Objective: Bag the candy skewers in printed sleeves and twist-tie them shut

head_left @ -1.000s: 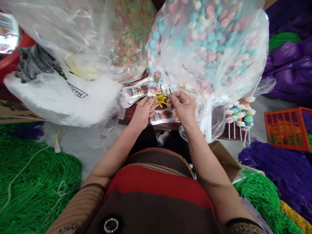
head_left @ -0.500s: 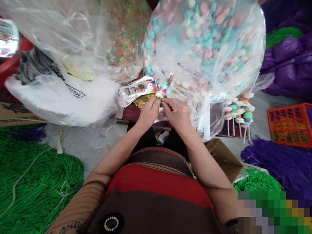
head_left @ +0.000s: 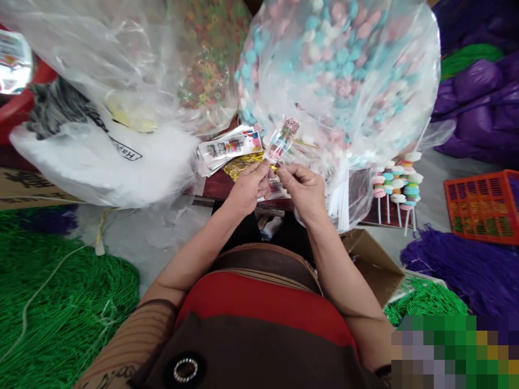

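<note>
My left hand (head_left: 248, 188) is closed, pinching the lower end of a candy stick in a clear bag (head_left: 283, 141). The bagged candy tilts up and away to the right, its pink patterned end farthest from me. Close beside it my right hand (head_left: 306, 189) pinches, thumb against forefinger, what looks like a thin gold twist tie at the neck of the bag. More gold twist ties (head_left: 239, 166) lie in a pile just left of my hands. A stack of printed clear bags (head_left: 227, 148) is behind that pile.
Large clear sacks of pastel candies (head_left: 344, 70) and ring-shaped candies (head_left: 206, 81) stand at the back. White sticks (head_left: 339, 202) and several candy skewers (head_left: 399, 183) are on the right. A cardboard box (head_left: 368, 265), an orange crate (head_left: 482, 208) and green cord (head_left: 68, 286) surround me.
My right hand has drawn slightly right, away from my left. The bagged candy has turned a little, showing its clear bag flatter. My left hand keeps hold of its lower end.
</note>
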`<act>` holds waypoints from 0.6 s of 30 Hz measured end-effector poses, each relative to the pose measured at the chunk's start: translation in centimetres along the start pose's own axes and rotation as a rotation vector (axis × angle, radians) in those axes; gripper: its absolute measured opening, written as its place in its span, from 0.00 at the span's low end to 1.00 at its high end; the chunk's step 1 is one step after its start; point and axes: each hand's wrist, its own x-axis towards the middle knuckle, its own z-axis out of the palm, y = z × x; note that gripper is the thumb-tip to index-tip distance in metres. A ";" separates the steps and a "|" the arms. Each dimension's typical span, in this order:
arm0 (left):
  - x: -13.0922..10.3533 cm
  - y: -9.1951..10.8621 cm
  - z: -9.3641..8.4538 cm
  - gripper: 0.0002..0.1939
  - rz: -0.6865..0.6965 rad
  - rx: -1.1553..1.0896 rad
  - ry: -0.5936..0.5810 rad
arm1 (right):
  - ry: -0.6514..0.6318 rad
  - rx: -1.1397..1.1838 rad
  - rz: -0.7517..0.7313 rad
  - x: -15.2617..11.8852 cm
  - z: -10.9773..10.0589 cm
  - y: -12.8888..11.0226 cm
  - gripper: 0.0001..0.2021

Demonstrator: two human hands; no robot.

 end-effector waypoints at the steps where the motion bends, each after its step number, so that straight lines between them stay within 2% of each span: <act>1: -0.2 0.1 0.1 0.23 -0.033 -0.013 -0.036 | 0.004 0.025 0.046 -0.1 0.0 0.0 0.10; 4: -0.6 0.3 0.1 0.26 -0.115 -0.045 -0.127 | 0.003 0.070 0.106 -0.3 0.2 0.2 0.13; 9: -1.2 0.3 -0.4 0.27 -0.261 -0.076 -0.260 | -0.089 0.230 0.109 -0.3 -0.2 1.0 0.16; 13: -1.6 0.3 -0.8 0.30 -0.412 -0.124 -0.413 | -0.279 0.397 0.139 -0.3 -1.0 1.3 0.17; 15: -1.7 0.3 -0.7 0.31 -0.432 -0.160 -0.449 | -0.359 0.443 0.167 -0.3 -1.1 1.3 0.18; 18: -1.7 0.1 -0.2 0.29 -0.385 -0.192 -0.414 | -0.282 0.477 0.199 -0.1 -0.7 1.4 0.19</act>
